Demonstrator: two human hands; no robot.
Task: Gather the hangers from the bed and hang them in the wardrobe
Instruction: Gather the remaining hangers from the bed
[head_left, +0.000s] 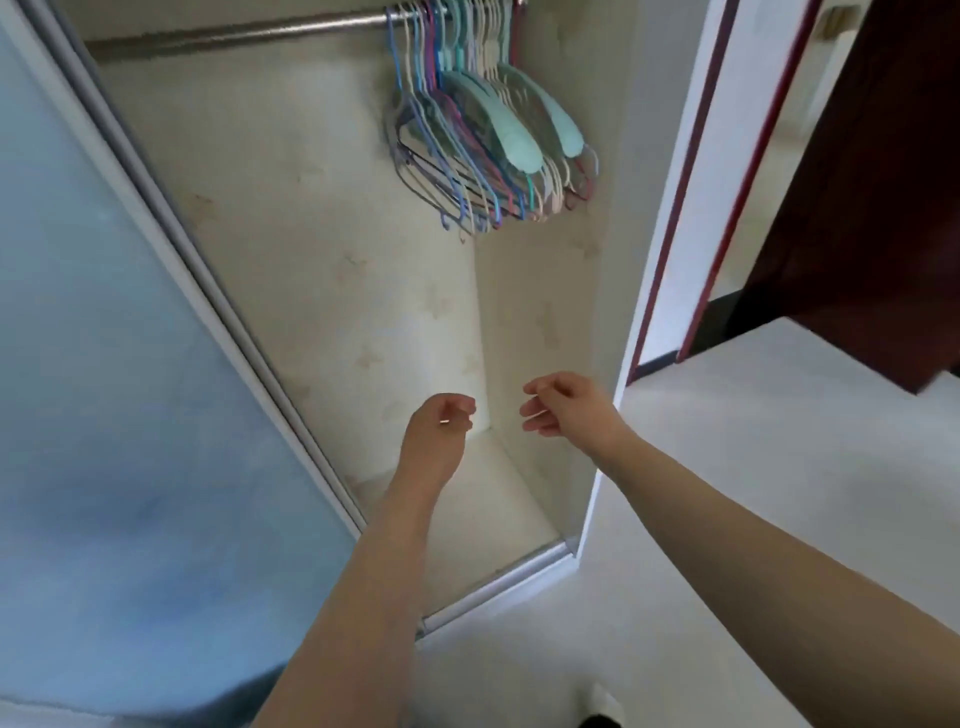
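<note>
Several hangers (488, 140) in blue, purple, pink, white and mint hang bunched at the right end of the metal rail (234, 34) inside the open wardrobe (332, 270). Two of them are broad mint ones. My left hand (441, 421) and my right hand (563, 405) are held out low in front of the wardrobe, well below the hangers. Both hands have loosely curled fingers and hold nothing. The bed is out of view.
A frosted blue sliding door (104, 364) stands at the left, with its track (498, 587) along the wardrobe's floor edge. The white wardrobe side panel (654, 260) is at the right. Beyond it is a dark red door (857, 182) and pale floor (753, 493).
</note>
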